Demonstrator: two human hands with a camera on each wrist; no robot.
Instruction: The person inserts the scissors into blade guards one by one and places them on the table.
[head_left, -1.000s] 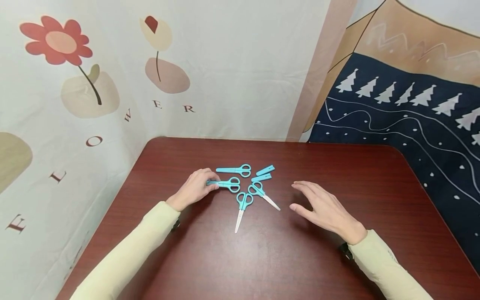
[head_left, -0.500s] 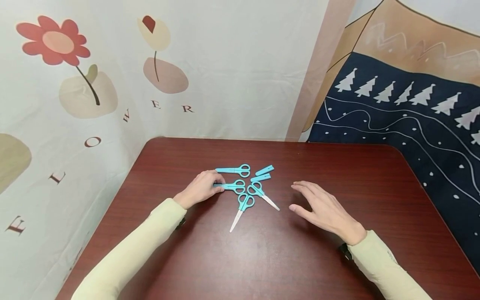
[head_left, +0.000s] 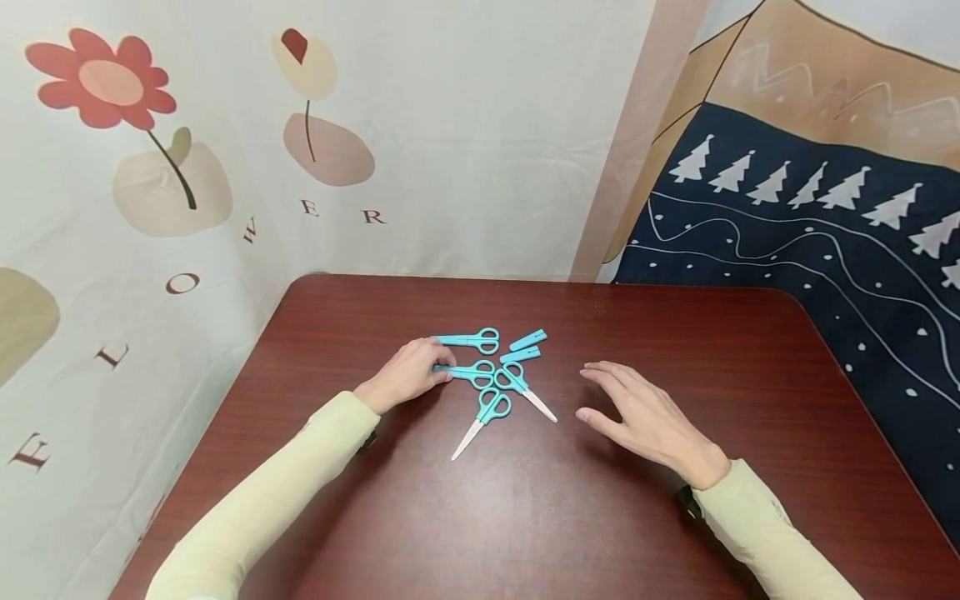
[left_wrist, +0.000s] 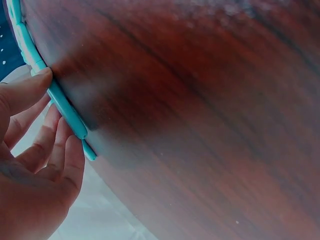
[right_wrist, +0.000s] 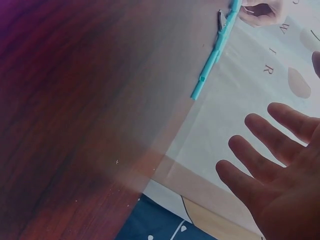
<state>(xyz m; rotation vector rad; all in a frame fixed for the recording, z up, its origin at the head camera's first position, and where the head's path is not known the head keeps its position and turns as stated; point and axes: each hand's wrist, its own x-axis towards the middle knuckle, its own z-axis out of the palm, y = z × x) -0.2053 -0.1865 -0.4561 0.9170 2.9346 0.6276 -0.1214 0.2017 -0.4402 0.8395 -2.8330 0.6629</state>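
Observation:
My left hand [head_left: 408, 371] pinches the blue cover on the blades of a pair of turquoise scissors [head_left: 462, 372], its handles pointing right. In the left wrist view, the thumb lies on top of the covered blade [left_wrist: 67, 112], fingers beneath. Right at those handles are the loops of two uncovered scissors, one with its blade [head_left: 542, 407] toward the front right, the other with its blade [head_left: 467, 442] toward the front left. Behind lies another covered pair of scissors [head_left: 461, 340], its tip overlapped by my left hand. My right hand [head_left: 641, 412] hovers at the right, fingers spread, holding nothing.
Two loose blue blade covers [head_left: 528, 340] lie side by side behind the uncovered scissors. Everything lies on a dark red-brown wooden table [head_left: 675, 333]. A printed pale curtain [head_left: 480, 167] hangs along its back edge, a dark blue one [head_left: 787, 225] at the right.
My left hand has moved right with the covered scissors, up to the other handles. The front uncovered scissors have turned, their tip swinging left. The right hand has stayed nearly still.

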